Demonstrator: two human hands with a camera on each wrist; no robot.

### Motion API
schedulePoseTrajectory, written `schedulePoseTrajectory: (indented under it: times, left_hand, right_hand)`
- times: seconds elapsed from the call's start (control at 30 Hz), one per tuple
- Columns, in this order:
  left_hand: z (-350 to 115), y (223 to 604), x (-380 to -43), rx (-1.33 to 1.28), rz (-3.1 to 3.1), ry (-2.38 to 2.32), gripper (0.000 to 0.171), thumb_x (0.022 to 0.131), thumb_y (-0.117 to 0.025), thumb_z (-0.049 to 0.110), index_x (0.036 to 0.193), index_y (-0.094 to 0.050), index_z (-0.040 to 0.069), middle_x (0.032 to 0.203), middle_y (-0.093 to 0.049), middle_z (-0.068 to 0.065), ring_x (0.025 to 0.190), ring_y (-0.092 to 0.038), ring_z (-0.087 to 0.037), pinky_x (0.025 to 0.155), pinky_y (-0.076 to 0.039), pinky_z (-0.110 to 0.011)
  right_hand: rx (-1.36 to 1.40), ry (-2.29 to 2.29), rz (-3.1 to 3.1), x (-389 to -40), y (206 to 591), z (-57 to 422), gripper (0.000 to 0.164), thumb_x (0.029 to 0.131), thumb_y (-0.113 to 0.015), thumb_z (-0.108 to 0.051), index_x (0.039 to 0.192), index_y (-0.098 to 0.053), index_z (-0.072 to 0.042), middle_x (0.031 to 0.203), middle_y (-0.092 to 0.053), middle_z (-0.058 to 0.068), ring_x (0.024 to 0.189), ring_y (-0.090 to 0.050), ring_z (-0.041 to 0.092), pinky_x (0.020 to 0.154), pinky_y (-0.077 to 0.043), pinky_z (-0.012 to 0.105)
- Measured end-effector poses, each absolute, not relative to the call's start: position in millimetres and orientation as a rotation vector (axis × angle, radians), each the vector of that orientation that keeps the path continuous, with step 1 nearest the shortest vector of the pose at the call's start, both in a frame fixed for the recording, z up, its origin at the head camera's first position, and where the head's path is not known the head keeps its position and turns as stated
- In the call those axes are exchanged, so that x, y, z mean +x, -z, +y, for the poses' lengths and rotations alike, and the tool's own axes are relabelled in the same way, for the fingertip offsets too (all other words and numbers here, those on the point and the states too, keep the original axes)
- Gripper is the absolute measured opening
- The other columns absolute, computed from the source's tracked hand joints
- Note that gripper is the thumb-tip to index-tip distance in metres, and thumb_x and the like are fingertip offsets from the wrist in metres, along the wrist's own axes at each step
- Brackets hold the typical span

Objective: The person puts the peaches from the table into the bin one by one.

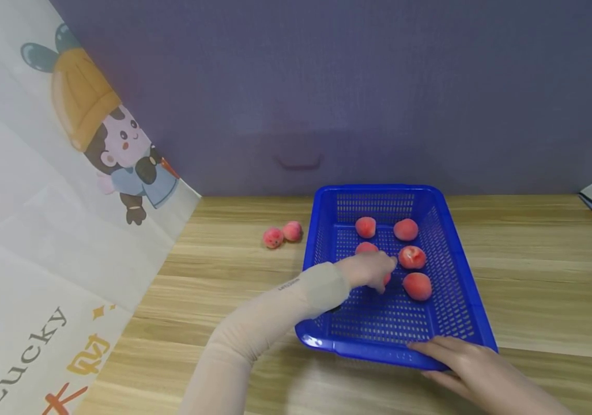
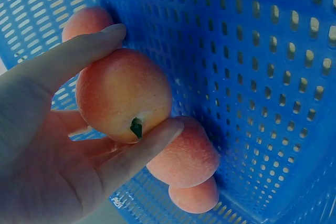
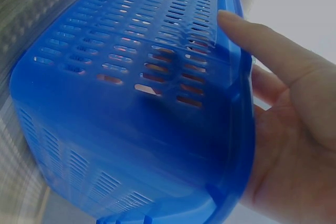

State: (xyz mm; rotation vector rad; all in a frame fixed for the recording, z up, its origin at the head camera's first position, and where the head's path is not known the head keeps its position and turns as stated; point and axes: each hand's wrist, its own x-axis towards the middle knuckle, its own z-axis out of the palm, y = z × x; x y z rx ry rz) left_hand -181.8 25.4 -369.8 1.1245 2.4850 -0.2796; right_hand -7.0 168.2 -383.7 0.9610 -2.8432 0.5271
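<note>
Peaches (image 1: 406, 229) lie in a blue basket (image 1: 368, 350) in the head view: five are spread over its slotted floor, and a sixth shows partly under the left hand (image 1: 370, 270), which reaches in over the left rim. They look pinkish red, one marked with a pale patch. Outside, left of the basket, two more peaches (image 1: 292, 231) sit side by side on the wooden table (image 1: 212, 276). The right hand (image 1: 464, 364) is at the basket's near rim.

From the left wrist, thumb and fingers grasp one round peach inside the basket; it is orange-red, with a small green bit at its stem end. Other peaches show behind it.

From the right wrist, the right hand grips the basket's rim, and reddish patches show through the slots.
</note>
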Motion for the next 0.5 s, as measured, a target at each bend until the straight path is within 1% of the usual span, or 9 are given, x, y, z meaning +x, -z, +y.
schedulePoseTrajectory:
  times: [0.03, 0.17, 0.27, 0.37, 0.5]
  left_hand:
    - [25.6, 370.9, -182.1, 1.138, 2.485, 0.289, 0.063, 0.071, -0.073, 0.025, 0.127, -0.046, 0.011, 0.104, -0.058, 0.003, 0.096, -0.053, -0.008, 0.081, -0.042, -0.016]
    - [26.1, 372.9, -182.2, 1.134, 2.484, 0.319, 0.064, 0.071, -0.073, 0.025, 0.128, -0.046, 0.011, 0.107, -0.058, 0.003, 0.1, -0.052, -0.008, 0.083, -0.041, -0.017]
    - [26.2, 373.4, -181.7, 1.134, 2.481, 0.339, 0.058, 0.071, -0.073, 0.025, 0.123, -0.05, 0.013, 0.106, -0.058, 0.004, 0.097, -0.052, -0.008, 0.081, -0.042, -0.017]
    - [26.3, 374.1, -181.4, 1.143, 2.471, 0.346, 0.045, 0.071, -0.073, 0.024, 0.112, -0.056, 0.014, 0.099, -0.058, 0.005, 0.088, -0.054, -0.007, 0.074, -0.044, -0.016]
    - [26.5, 375.6, -181.8, 1.118, 2.456, 0.322, 0.031, 0.071, -0.073, 0.02, 0.097, -0.057, 0.015, 0.084, -0.056, 0.006, 0.076, -0.052, -0.006, 0.064, -0.044, -0.016]
  right_hand:
    - [0.96, -0.527, -2.845, -7.0, 383.8, 168.2, 0.032, 0.079, -0.063, -0.033, 0.106, -0.062, -0.017, 0.09, -0.063, -0.002, 0.078, -0.061, 0.018, 0.06, -0.051, 0.034]
    - [0.96, -0.517, -2.824, -6.8, 384.2, 168.1, 0.032, 0.078, -0.064, -0.033, 0.106, -0.062, -0.018, 0.09, -0.063, -0.002, 0.078, -0.061, 0.018, 0.06, -0.051, 0.034]
    - [0.97, -0.503, -2.784, -6.9, 384.6, 168.1, 0.032, 0.077, -0.065, -0.033, 0.105, -0.062, -0.018, 0.088, -0.063, -0.003, 0.077, -0.061, 0.016, 0.059, -0.051, 0.033]
    - [0.978, -0.506, -2.775, -7.4, 384.8, 168.0, 0.032, 0.077, -0.066, -0.032, 0.105, -0.062, -0.018, 0.088, -0.063, -0.004, 0.076, -0.06, 0.014, 0.058, -0.051, 0.032]
    - [0.98, -0.507, -2.776, -7.8, 384.9, 168.0, 0.031, 0.077, -0.065, -0.033, 0.104, -0.063, -0.018, 0.088, -0.063, -0.004, 0.076, -0.06, 0.013, 0.058, -0.051, 0.031]
